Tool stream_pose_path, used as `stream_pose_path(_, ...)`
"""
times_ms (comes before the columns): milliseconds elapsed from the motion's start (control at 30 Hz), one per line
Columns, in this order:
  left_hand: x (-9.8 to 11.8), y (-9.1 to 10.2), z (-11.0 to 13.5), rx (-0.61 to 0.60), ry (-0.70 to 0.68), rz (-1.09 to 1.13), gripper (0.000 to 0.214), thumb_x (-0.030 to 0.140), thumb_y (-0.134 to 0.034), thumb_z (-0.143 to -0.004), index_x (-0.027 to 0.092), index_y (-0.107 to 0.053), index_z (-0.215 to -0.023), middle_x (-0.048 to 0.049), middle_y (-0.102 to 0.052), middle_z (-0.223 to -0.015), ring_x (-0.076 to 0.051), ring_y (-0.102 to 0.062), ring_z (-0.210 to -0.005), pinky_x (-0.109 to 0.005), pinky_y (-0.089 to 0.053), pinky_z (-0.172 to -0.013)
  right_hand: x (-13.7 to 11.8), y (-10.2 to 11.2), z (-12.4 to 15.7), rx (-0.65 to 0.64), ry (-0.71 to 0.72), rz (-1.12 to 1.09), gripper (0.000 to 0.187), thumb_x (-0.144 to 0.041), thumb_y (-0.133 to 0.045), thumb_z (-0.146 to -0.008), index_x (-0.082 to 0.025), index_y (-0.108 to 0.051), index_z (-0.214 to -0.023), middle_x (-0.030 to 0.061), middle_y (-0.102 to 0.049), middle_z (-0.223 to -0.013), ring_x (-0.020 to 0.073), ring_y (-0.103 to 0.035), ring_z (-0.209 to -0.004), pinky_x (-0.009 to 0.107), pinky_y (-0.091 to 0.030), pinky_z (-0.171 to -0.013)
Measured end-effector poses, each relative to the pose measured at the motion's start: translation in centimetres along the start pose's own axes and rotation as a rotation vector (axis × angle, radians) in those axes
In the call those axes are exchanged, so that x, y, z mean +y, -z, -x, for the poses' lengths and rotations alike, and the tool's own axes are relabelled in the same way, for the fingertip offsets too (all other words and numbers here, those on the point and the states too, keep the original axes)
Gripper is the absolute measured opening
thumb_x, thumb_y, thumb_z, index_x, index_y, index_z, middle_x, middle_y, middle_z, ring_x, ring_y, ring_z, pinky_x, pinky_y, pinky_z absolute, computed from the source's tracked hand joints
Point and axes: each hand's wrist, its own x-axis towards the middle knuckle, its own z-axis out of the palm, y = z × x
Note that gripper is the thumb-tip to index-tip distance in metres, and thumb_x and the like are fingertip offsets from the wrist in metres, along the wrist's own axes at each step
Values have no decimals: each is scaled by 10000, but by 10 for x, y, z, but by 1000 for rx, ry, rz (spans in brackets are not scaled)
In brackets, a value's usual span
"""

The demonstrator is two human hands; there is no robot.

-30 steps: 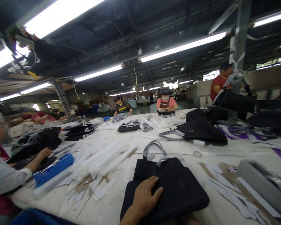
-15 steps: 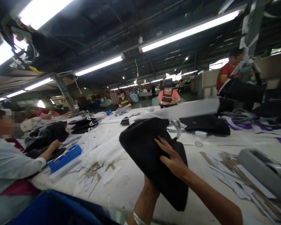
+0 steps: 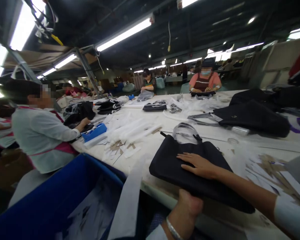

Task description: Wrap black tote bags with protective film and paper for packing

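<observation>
A black handbag [image 3: 190, 166] lies tilted at the table's near edge, its clear-wrapped handles [image 3: 185, 131] pointing away from me. My right hand [image 3: 198, 165] rests on the bag's upper face, fingers stretched out and nearly flat. Below the bag's near edge is my left hand [image 3: 190, 203], with a silver bracelet at the wrist. Its fingers are hidden or blurred, so I cannot tell what they hold. Left of that hand, a long white strip [image 3: 130, 196] slants over the rim of a blue bin [image 3: 52, 193].
White and brown paper scraps [image 3: 265, 170] lie at the right; white wrapping sheets [image 3: 130, 131] cover the table's middle-left. Another black bag [image 3: 252, 116] lies farther back. A blue holder [image 3: 94, 132] stands near a co-worker [image 3: 45, 133] at the left. Other people sit across the table.
The bag has gone from raised and upright to lying lower on the table edge. The white strip has moved from behind the bag to the bin at left. My view has turned left.
</observation>
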Motion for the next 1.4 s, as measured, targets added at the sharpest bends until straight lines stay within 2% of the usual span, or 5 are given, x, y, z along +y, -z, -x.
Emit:
stream_pose_path(200, 19, 60, 77, -59, 272, -139, 352, 321, -714, -700, 90, -674, -961, -139, -701, -904, -217, -691, -770, -266, -519, -636, 6, -21, 6, 75, 54, 116, 615, -606, -384, -926, -316, -349, -1468, 3, -353, -1522, 289, -296, -1406, 534, -243, -1151)
stream_pose_path(433, 110, 143, 88, 613, -389, -557, 379, 443, -711, -767, 116, -664, -953, -56, -664, -771, -94, -585, -576, -151, -398, -443, 3, -32, 9, 161, 84, 231, 645, -609, -416, -910, -311, -333, -1477, -8, -360, -1519, 287, -327, -1391, 514, -280, -1144)
stream_pose_path(667, 128, 147, 27, 556, -531, -286, 475, 332, -813, -699, 161, -614, -1095, -131, -628, -1161, -232, -628, -1048, -291, -563, -788, 1, -38, 10, 234, 120, 287, 638, -595, -427, -911, -294, -357, -1469, 5, -379, -1510, 283, -342, -1384, 496, -305, -1135)
stream_pose_path(1067, 136, 129, 0, 562, -467, -378, 240, 231, -785, -700, 99, -702, -883, -128, -666, -1040, -167, -638, -820, -247, -567, -663, 1, -39, 11, 258, 122, 202, 637, -611, -434, -901, -296, -391, -1454, 19, -408, -1495, 302, -365, -1367, 513, -296, -1132)
stream_pose_path(1400, 185, 160, -7, 724, -547, -441, 335, 363, -698, -818, 71, -667, -979, -137, -719, -838, -146, -661, -625, -272, -567, -609, 0, -40, 13, 281, 119, 188, 630, -606, -433, -904, -289, -406, -1447, 21, -420, -1487, 297, -373, -1362, 505, -302, -1129)
